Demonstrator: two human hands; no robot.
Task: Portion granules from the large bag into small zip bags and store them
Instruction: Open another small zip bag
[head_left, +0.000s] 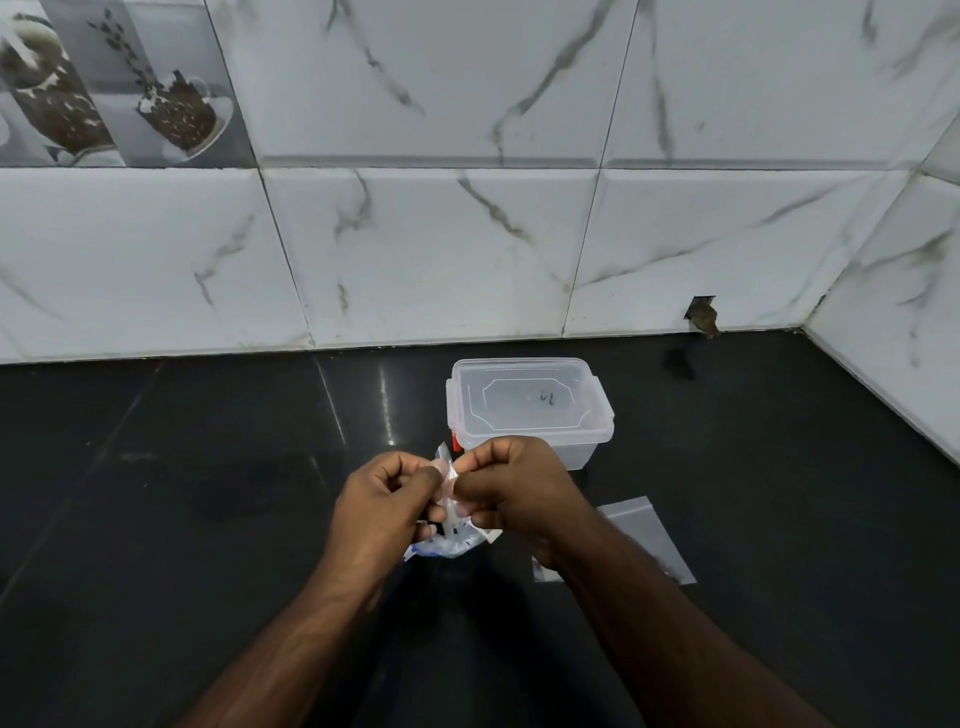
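Above the dark counter, my left hand (387, 499) and my right hand (511, 486) meet, both pinching the top edge of a clear plastic bag (451, 543) with blue print. The bag hangs between my fingers and most of it is hidden by them; I cannot tell whether it is the large bag or a small one. A flat, clear small zip bag (647, 535) lies on the counter to the right, partly under my right forearm. Behind my hands stands a clear plastic storage box (530, 405) with its lid on and an orange clip at its left side.
The black glossy counter (208, 493) runs back to a white marble-tiled wall (415, 249), which turns a corner at the right. A small hole with brown debris (704, 317) sits at the wall's base, at the back right.
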